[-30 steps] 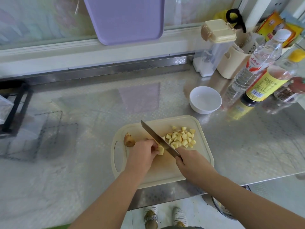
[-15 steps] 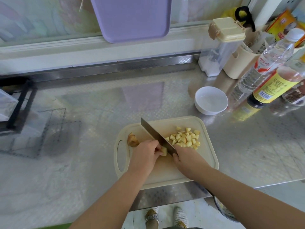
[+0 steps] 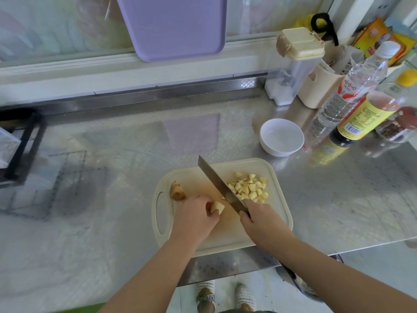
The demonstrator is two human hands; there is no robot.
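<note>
Work zone: cream cutting board (image 3: pixel 225 233) at the near edge of the steel surface (image 3: pixel 112 177), handle slot to the left.

State of left hand (image 3: pixel 195 219): curled over, fingertips clamped on an apple chunk (image 3: pixel 217 207), chunk pinned against the board just left of the blade.

State of right hand (image 3: pixel 259 220): wrapped tight round the handle of the kitchen knife (image 3: pixel 216 181), handle itself hidden inside the grip. Blade angled away and to the left, tip showing past the far rim of the board, edge just beside the held chunk. Contact between edge and chunk: not discernible.

Right of the blade: pile of diced apple (image 3: pixel 248 187) on the far-right part of the board, nearest cubes against the flat of the blade. Left of the held chunk: brownish core piece (image 3: pixel 177 191), alone beside the handle slot, near the left knuckles.

Beyond the board and apart from it: white bowl (image 3: pixel 282 137), upright. Further right: clear bottle (image 3: pixel 352 91) with white cap and dark sauce bottle (image 3: pixel 361 123) with yellow label, close together. Against the back rail: clear container (image 3: pixel 295 64) with cream lid, cream holder (image 3: pixel 320 89) just beside it. On the window ledge: lilac tray (image 3: pixel 173 26), propped upright. At the far left of the surface: black rack (image 3: pixel 22 143).
</note>
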